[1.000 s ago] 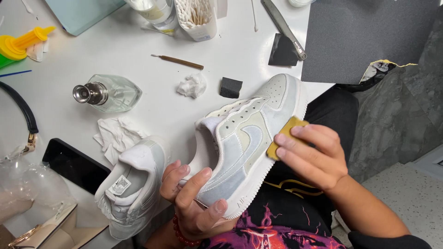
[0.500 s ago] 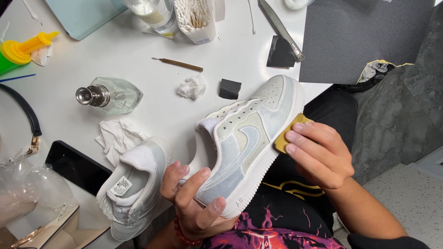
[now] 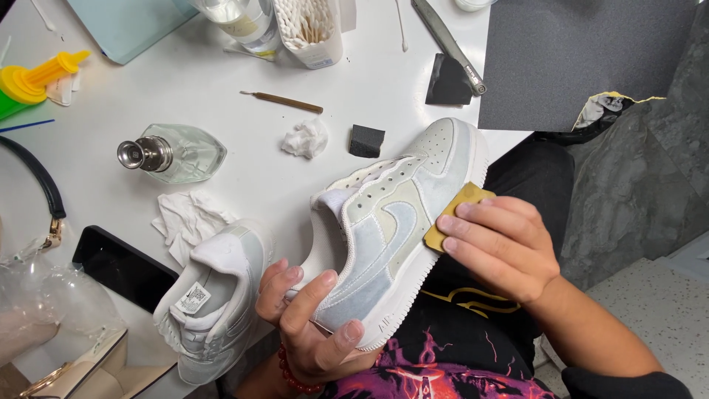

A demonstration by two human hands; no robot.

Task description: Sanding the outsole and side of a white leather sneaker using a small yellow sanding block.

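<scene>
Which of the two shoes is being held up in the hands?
The pale blue-grey sneaker on the right: the left hand grips its heel and the right hand presses a tan pad against it. The other sneaker lies on the table, untouched.

The left hand (image 3: 310, 325) lay palm up near the lower middle, fingers curled upward and thumb bent across in a cupping grip, a red bead bracelet at its wrist. The right hand (image 3: 502, 247) reached in from the lower right, fingers extended together and pressing flat, forearm angled upward.
</scene>
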